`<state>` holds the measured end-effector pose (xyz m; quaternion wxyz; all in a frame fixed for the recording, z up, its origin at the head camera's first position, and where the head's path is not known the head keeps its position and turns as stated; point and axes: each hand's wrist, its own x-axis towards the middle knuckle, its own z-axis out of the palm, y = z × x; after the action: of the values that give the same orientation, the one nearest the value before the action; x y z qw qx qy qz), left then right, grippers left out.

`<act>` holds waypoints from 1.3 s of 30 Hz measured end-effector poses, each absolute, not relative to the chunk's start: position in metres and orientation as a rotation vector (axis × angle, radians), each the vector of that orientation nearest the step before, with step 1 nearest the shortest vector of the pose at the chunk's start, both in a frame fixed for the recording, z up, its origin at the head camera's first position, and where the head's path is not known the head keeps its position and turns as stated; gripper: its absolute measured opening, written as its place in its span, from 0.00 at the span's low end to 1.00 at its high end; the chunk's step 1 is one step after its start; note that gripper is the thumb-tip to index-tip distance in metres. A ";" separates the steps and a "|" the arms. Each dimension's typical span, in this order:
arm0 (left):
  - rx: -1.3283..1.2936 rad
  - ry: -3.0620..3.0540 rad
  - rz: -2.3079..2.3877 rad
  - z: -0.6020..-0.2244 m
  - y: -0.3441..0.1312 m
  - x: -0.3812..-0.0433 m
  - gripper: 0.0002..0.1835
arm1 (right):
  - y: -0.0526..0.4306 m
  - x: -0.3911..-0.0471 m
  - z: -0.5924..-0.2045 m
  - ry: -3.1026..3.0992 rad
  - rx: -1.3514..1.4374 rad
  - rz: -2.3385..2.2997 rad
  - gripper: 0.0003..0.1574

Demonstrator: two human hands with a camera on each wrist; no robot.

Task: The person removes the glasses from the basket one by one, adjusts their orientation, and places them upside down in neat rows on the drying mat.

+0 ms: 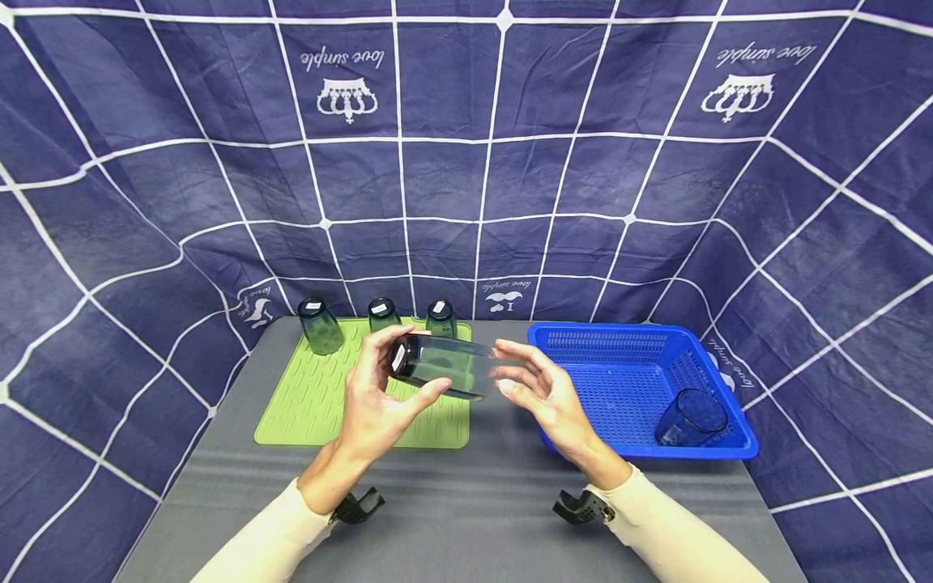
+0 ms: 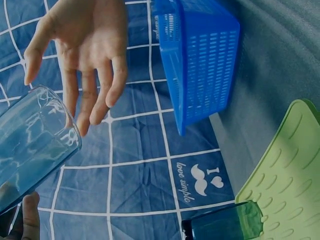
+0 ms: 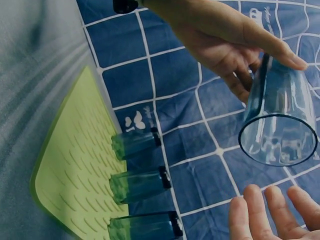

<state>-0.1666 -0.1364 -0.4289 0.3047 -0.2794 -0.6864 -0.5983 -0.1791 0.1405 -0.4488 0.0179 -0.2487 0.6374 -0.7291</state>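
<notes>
A clear bluish drinking glass (image 1: 452,366) lies tilted on its side in the air, its mouth toward the right. My left hand (image 1: 379,397) grips it near the dark base, thumb along the near side. Close to the rim is my right hand (image 1: 543,397), fingers extended and a little bent; in the right wrist view its fingertips (image 3: 274,197) stand apart from the glass. Three matching glasses stand upside down along the back of a green drying mat (image 1: 306,405): a left one (image 1: 321,328), a middle one (image 1: 382,314) and a right one (image 1: 440,317).
At the right of the grey table (image 1: 503,518) sits a blue perforated basket (image 1: 641,449). One more glass (image 1: 691,419) rests inside it, in the near right corner. A dark blue checked cloth (image 1: 452,178) hangs behind and at both sides.
</notes>
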 end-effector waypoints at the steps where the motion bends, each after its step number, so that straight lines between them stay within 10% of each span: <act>1: -0.740 -1.820 -1.580 -0.429 -0.137 -0.167 0.47 | 0.141 -0.179 -0.449 1.983 -0.774 -2.270 0.38; 39: -0.671 -1.829 -1.473 -0.441 -0.164 -0.178 0.46 | 0.207 -0.181 -0.453 2.246 -0.677 -2.265 0.35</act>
<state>-0.1777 -0.1645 -0.4406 0.3424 -0.2581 -0.7036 -0.5667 -0.1809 0.2070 -0.4534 -0.0595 -0.2073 0.6875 -0.6934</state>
